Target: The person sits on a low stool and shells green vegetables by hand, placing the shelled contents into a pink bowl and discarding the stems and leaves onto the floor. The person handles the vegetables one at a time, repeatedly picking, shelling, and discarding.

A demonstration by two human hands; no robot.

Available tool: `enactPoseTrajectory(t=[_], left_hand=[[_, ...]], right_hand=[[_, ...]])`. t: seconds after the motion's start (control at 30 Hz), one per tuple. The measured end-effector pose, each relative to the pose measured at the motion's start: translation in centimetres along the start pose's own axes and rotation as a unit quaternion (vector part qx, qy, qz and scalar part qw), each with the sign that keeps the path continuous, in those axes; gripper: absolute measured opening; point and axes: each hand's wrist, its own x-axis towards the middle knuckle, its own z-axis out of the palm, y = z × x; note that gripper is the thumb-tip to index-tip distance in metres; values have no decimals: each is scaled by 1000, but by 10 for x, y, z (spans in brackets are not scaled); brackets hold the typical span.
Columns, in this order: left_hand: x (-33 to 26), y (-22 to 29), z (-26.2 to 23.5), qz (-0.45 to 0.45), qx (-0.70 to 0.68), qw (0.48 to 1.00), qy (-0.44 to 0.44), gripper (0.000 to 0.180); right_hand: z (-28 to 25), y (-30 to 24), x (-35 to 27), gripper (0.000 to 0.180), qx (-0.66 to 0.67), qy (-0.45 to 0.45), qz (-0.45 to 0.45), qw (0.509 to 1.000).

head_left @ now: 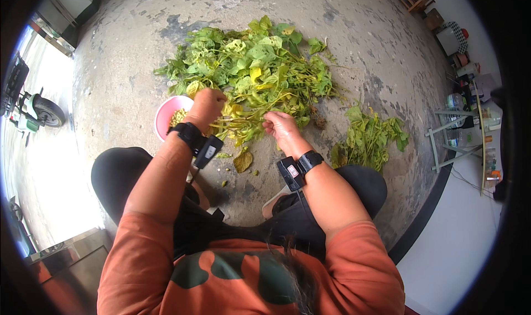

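A large heap of leafy green bean plants (238, 60) lies on the floor ahead of me, some leaves yellowed. At its near edge, my right hand (283, 129) is closed in a pinch on the stem of a yellowing bean plant (251, 116) with pods. My left hand (207, 106) is closed at the other side of that plant, right beside the pink bowl (161, 121); its fingers are turned away, so what it holds is hidden. Pale green shelled beans (178, 116) lie in the bowl, which my left wrist partly covers.
A smaller pile of plants (373, 138) lies beside my right knee. A dry brown leaf (243, 161) and a few loose pods are on the floor between my feet. A folding-leg table (456, 132) stands far right; a wheeled vehicle (47, 111) is outside at left.
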Motion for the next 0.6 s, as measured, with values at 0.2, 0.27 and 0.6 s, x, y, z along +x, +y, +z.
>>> enactPoseTrajectory(t=[0.2, 0.27, 0.6], left_hand=[[1, -30, -42, -34, 245, 965, 90, 16], [-4, -28, -45, -41, 315, 945, 71, 17], [-21, 15, 17, 169, 307, 937, -11, 27]], right_hand=[[-10, -14, 6, 9, 41, 17, -8, 999], [-13, -19, 7, 11, 63, 27, -14, 998], [-8, -42, -3, 9, -21, 19, -55, 998]])
